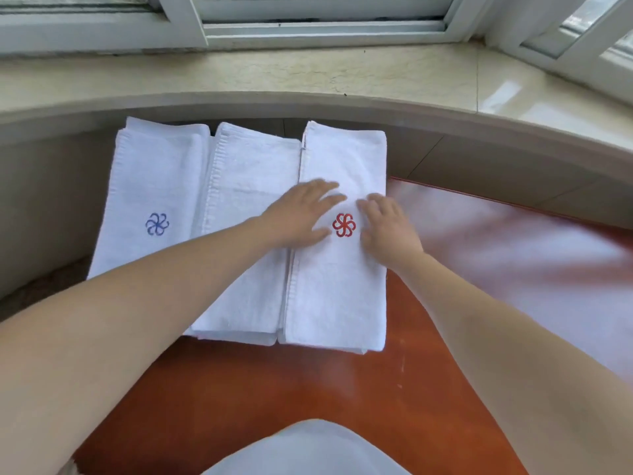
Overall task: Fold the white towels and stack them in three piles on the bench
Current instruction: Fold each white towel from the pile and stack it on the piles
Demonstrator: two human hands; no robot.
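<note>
Pressing right towel pile (337,269) — left hand (298,217), right hand (388,228) flat (fingers straight), flanking red emblem (344,225).

Setting: you stand in a room that looks like a hotel or guest room. Evidence: bay window (308,15) with white frames, curved stone sill (342,77), glossy red-brown bench (308,382), white towels (246,186) with stitched flower emblems (344,225).

Both bare forearms reach forward and come close together. The left hand (301,214) lies flat, palm down, with fingers straight and spread. The right hand (387,224) is palm down too, its fingers a little bent.
</note>
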